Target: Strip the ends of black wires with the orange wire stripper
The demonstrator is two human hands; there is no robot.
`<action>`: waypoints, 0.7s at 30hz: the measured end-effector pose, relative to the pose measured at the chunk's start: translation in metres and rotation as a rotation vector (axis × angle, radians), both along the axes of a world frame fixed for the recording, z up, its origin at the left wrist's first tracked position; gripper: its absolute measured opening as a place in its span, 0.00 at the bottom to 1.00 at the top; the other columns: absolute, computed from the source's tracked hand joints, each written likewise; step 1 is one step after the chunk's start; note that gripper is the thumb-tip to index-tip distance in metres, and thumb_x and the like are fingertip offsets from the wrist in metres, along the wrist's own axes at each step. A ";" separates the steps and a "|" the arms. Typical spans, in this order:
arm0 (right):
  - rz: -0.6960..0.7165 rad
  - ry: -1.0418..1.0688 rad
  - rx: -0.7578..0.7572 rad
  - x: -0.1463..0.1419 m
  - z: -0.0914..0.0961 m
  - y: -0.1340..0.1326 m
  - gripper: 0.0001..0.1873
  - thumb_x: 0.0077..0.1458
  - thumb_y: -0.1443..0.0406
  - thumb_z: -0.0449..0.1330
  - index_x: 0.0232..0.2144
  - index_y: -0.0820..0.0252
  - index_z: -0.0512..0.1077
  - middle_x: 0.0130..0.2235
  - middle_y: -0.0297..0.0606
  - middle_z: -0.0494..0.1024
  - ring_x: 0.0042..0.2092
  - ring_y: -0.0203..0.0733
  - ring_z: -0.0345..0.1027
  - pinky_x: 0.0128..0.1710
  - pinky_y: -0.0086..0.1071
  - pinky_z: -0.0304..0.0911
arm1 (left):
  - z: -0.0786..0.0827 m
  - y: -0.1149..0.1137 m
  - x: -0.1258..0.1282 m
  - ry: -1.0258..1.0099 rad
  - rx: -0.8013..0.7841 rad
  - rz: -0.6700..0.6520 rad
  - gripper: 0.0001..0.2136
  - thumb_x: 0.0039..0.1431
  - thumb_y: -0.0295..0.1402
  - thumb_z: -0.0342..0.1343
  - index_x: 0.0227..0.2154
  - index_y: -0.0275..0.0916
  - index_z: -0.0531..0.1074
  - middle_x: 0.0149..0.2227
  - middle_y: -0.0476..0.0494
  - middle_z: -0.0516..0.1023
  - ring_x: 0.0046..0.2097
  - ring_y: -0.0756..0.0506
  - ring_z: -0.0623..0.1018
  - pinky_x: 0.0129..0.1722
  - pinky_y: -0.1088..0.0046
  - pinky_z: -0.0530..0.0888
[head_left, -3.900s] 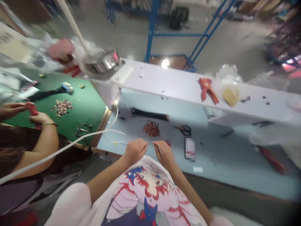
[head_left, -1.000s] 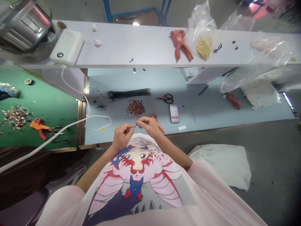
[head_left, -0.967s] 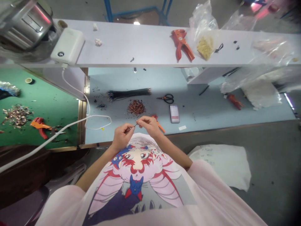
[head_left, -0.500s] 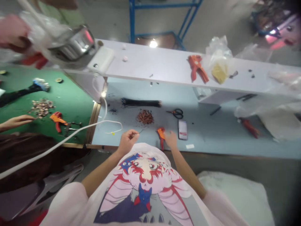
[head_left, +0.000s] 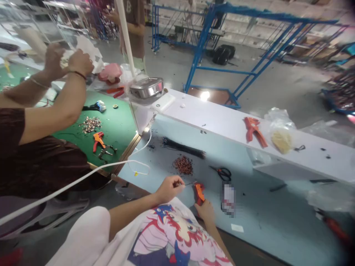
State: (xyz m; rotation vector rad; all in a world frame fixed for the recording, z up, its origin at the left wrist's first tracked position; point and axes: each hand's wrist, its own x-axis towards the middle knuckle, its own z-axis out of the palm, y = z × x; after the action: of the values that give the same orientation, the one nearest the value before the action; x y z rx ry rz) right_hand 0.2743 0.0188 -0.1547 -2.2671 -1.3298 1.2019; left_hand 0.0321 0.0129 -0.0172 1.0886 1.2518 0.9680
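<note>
My left hand (head_left: 170, 188) pinches a thin dark wire (head_left: 190, 183) between thumb and fingers. The wire's free end reaches the head of an orange and red wire stripper (head_left: 199, 193); whether it lies between the jaws is too small to tell. Wrapped round the tool's handles is my right hand (head_left: 205, 211), close in front of my body. Beyond my left hand lies a pile of small copper-coloured pieces (head_left: 183, 165). Behind that rests a bundle of black wires (head_left: 183, 147). Black-handled scissors (head_left: 224, 173) lie right of the pile.
A blurred-out phone (head_left: 229, 199) and a white slip (head_left: 237, 228) lie to the right. The raised shelf (head_left: 219, 123) holds another wire stripper (head_left: 253, 131) and a metal box (head_left: 146, 88). A white cable (head_left: 97, 169) crosses on the left, where a co-worker's hands (head_left: 68, 62) hold white material.
My right hand has closed round the wire stripper, which it was beside before. The wire in my left hand is now at the tool's head. My view has turned left and up.
</note>
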 end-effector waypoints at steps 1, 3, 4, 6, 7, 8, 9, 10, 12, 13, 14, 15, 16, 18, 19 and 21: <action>-0.011 0.079 -0.006 -0.001 0.005 0.005 0.12 0.32 0.61 0.59 0.25 0.60 0.66 0.31 0.47 0.72 0.44 0.66 0.67 0.42 0.54 0.61 | 0.000 0.000 -0.002 -0.001 0.002 0.010 0.08 0.50 0.35 0.54 0.26 0.34 0.69 0.19 0.55 0.60 0.22 0.55 0.59 0.22 0.79 0.57; -0.047 0.268 -0.011 -0.005 0.015 0.014 0.09 0.35 0.59 0.55 0.21 0.58 0.64 0.22 0.39 0.69 0.33 0.57 0.70 0.33 0.49 0.65 | -0.001 -0.002 -0.008 0.001 0.009 0.040 0.08 0.49 0.35 0.55 0.26 0.35 0.69 0.19 0.55 0.62 0.22 0.55 0.60 0.23 0.79 0.58; -0.076 0.369 -0.003 -0.008 0.022 0.018 0.08 0.37 0.59 0.53 0.20 0.57 0.63 0.21 0.37 0.68 0.30 0.53 0.70 0.30 0.46 0.66 | -0.001 -0.002 -0.012 0.004 0.015 0.069 0.08 0.49 0.35 0.55 0.26 0.35 0.69 0.19 0.54 0.63 0.23 0.55 0.61 0.23 0.79 0.59; -0.149 0.568 0.035 -0.015 0.036 0.023 0.09 0.36 0.62 0.50 0.24 0.58 0.64 0.24 0.36 0.71 0.29 0.46 0.70 0.31 0.42 0.68 | -0.002 -0.004 -0.018 0.010 0.014 0.149 0.07 0.48 0.35 0.55 0.25 0.35 0.69 0.20 0.53 0.66 0.24 0.54 0.63 0.25 0.79 0.61; -0.193 0.653 0.067 -0.019 0.044 0.024 0.11 0.35 0.63 0.50 0.27 0.58 0.65 0.27 0.36 0.73 0.32 0.44 0.70 0.33 0.40 0.68 | -0.002 -0.004 -0.020 0.009 0.001 0.188 0.07 0.48 0.34 0.55 0.25 0.36 0.68 0.21 0.53 0.67 0.24 0.54 0.64 0.25 0.79 0.62; -0.236 0.724 0.096 -0.023 0.053 0.025 0.15 0.34 0.65 0.51 0.30 0.57 0.66 0.31 0.36 0.75 0.35 0.43 0.71 0.36 0.39 0.69 | -0.003 -0.004 -0.022 0.003 -0.026 0.222 0.06 0.47 0.34 0.55 0.25 0.36 0.68 0.21 0.53 0.67 0.23 0.54 0.64 0.24 0.79 0.61; -0.274 0.780 0.122 -0.027 0.062 0.026 0.18 0.33 0.67 0.51 0.32 0.57 0.67 0.34 0.36 0.76 0.37 0.42 0.71 0.38 0.38 0.69 | -0.004 -0.003 -0.023 -0.012 -0.061 0.239 0.06 0.47 0.34 0.55 0.25 0.36 0.68 0.20 0.53 0.67 0.22 0.55 0.63 0.22 0.79 0.60; -0.294 0.862 0.143 -0.032 0.071 0.026 0.20 0.32 0.69 0.51 0.34 0.58 0.68 0.36 0.36 0.76 0.39 0.42 0.71 0.39 0.38 0.68 | -0.005 -0.002 -0.024 -0.037 -0.088 0.254 0.06 0.46 0.34 0.56 0.26 0.36 0.68 0.20 0.54 0.67 0.21 0.55 0.62 0.21 0.80 0.59; -0.235 1.176 0.092 -0.043 0.089 0.024 0.23 0.31 0.73 0.53 0.36 0.61 0.69 0.37 0.39 0.76 0.40 0.44 0.70 0.41 0.40 0.68 | -0.007 0.001 -0.023 -0.098 -0.122 0.285 0.08 0.46 0.35 0.57 0.28 0.37 0.69 0.19 0.55 0.67 0.19 0.56 0.60 0.19 0.81 0.57; -0.207 1.258 0.038 -0.049 0.097 0.021 0.22 0.31 0.74 0.54 0.36 0.63 0.70 0.35 0.40 0.77 0.38 0.44 0.71 0.40 0.40 0.68 | -0.007 0.002 -0.021 -0.127 -0.130 0.294 0.09 0.46 0.35 0.58 0.29 0.37 0.69 0.19 0.55 0.66 0.19 0.56 0.60 0.19 0.81 0.56; -0.184 1.319 -0.006 -0.056 0.106 0.017 0.20 0.33 0.74 0.55 0.35 0.64 0.70 0.33 0.39 0.76 0.36 0.44 0.71 0.39 0.41 0.68 | -0.007 0.002 -0.020 -0.152 -0.134 0.301 0.09 0.46 0.36 0.59 0.29 0.37 0.69 0.19 0.55 0.66 0.19 0.57 0.60 0.18 0.81 0.56; -0.173 1.363 -0.042 -0.062 0.114 0.012 0.17 0.36 0.72 0.57 0.35 0.64 0.71 0.31 0.38 0.75 0.34 0.43 0.70 0.39 0.41 0.68 | -0.006 0.003 -0.018 -0.171 -0.134 0.304 0.10 0.46 0.36 0.59 0.29 0.37 0.70 0.19 0.55 0.65 0.19 0.57 0.60 0.18 0.81 0.56; -0.170 1.400 -0.083 -0.068 0.121 0.007 0.14 0.39 0.70 0.58 0.34 0.65 0.70 0.30 0.38 0.74 0.33 0.42 0.70 0.38 0.41 0.68 | -0.005 0.003 -0.017 -0.181 -0.129 0.305 0.10 0.46 0.37 0.60 0.29 0.37 0.70 0.19 0.55 0.65 0.19 0.57 0.60 0.19 0.82 0.56; -0.159 1.471 -0.165 -0.077 0.133 -0.004 0.11 0.45 0.66 0.58 0.34 0.65 0.70 0.30 0.37 0.73 0.32 0.42 0.69 0.37 0.41 0.68 | -0.001 0.003 -0.016 -0.182 -0.097 0.317 0.10 0.47 0.38 0.60 0.29 0.37 0.70 0.20 0.54 0.66 0.20 0.56 0.62 0.19 0.82 0.57; -0.145 1.504 -0.209 -0.080 0.138 -0.009 0.11 0.47 0.64 0.58 0.34 0.64 0.69 0.30 0.37 0.72 0.33 0.41 0.68 0.36 0.41 0.68 | 0.002 0.004 -0.016 -0.173 -0.070 0.323 0.10 0.47 0.38 0.60 0.29 0.37 0.71 0.20 0.54 0.67 0.20 0.56 0.62 0.19 0.81 0.58; -0.100 1.559 -0.284 -0.083 0.146 -0.014 0.12 0.48 0.62 0.59 0.35 0.64 0.68 0.30 0.36 0.71 0.33 0.41 0.67 0.34 0.39 0.68 | 0.006 0.006 -0.016 -0.134 -0.012 0.333 0.09 0.48 0.37 0.60 0.29 0.37 0.72 0.21 0.52 0.69 0.21 0.56 0.63 0.20 0.81 0.60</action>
State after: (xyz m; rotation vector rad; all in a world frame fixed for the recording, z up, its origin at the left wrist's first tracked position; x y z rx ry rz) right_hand 0.1915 0.0051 -0.0089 -0.7678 -0.3793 2.3226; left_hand 0.0157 0.0190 -0.0111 0.8044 1.3504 1.2609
